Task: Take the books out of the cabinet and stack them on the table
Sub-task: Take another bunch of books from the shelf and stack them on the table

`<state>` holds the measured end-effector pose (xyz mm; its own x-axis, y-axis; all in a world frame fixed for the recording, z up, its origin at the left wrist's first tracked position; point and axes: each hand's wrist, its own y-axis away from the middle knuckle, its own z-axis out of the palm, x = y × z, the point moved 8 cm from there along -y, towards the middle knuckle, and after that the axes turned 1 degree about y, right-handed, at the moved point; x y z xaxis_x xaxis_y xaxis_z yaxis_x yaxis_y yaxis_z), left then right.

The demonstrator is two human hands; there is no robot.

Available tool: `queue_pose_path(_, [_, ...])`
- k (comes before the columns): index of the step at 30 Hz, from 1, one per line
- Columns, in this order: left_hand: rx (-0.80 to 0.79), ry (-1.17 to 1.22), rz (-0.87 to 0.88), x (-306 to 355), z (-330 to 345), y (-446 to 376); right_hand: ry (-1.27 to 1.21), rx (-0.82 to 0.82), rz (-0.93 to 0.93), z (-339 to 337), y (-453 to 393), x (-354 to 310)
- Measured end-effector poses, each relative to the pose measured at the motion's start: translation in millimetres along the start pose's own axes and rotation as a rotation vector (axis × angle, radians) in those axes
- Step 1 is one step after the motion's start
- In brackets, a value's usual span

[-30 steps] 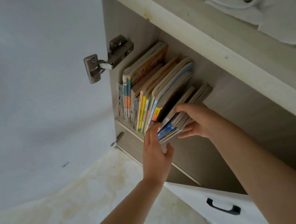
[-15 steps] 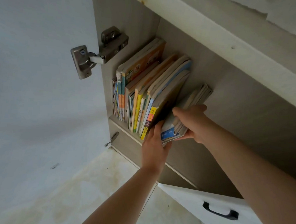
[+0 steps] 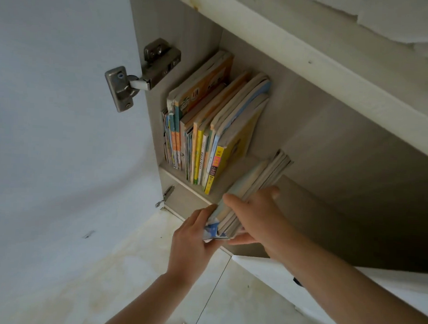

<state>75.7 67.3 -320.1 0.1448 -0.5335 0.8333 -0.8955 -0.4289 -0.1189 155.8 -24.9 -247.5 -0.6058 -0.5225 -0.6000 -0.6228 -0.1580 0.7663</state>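
A person reaches with 2 bare hands into an open cabinet (image 3: pixel 309 112), seen from above. A thin bundle of books (image 3: pixel 246 195) lies tilted between the hands, its near end pulled out past the shelf edge (image 3: pixel 182 182) and its far end inside the cabinet. The right hand (image 3: pixel 257 218) is closed around the bundle, fingers curled over the top and the thumb underneath. The left hand (image 3: pixel 194 237) presses its fingers against the bundle's near left corner, where a blue cover shows; how firmly it grips is hard to judge. To the left of the bundle, a row of upright books (image 3: pixel 210 127) stands on the same shelf against the cabinet's left wall, apart from both hands. A metal hinge (image 3: pixel 140 73) joins the open door (image 3: pixel 50 103) to the cabinet. Below is a pale, stained floor (image 3: pixel 102 280).
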Motion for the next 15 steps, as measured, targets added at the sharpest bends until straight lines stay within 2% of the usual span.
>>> queue_pose_path(2, [-0.006, 0.108, -0.024, -3, -8, 0, 0.065, -0.051, -0.077, -1, 3, 3])
queue_pose_path(6, [-0.011, 0.232, -0.127, -25, -17, 4, 0.287, -0.028, -0.337, -30, 1, 2])
queue_pose_path(8, [-0.04, 0.293, -0.185, -38, -17, 8, 0.366, -0.067, -0.396, -45, -3, 6])
queue_pose_path(10, [-0.068, 0.341, -0.205, -41, -20, 10, 0.423, 0.01, -0.459, -62, -12, 10])
queue_pose_path(12, [-0.092, 0.373, -0.188, -44, -20, 11, 0.41, 0.089, -0.481, -73, -24, 14])
queue_pose_path(15, [-0.129, 0.369, -0.126, -48, -19, 12, 0.354, 0.09, -0.522, -78, -37, 14])
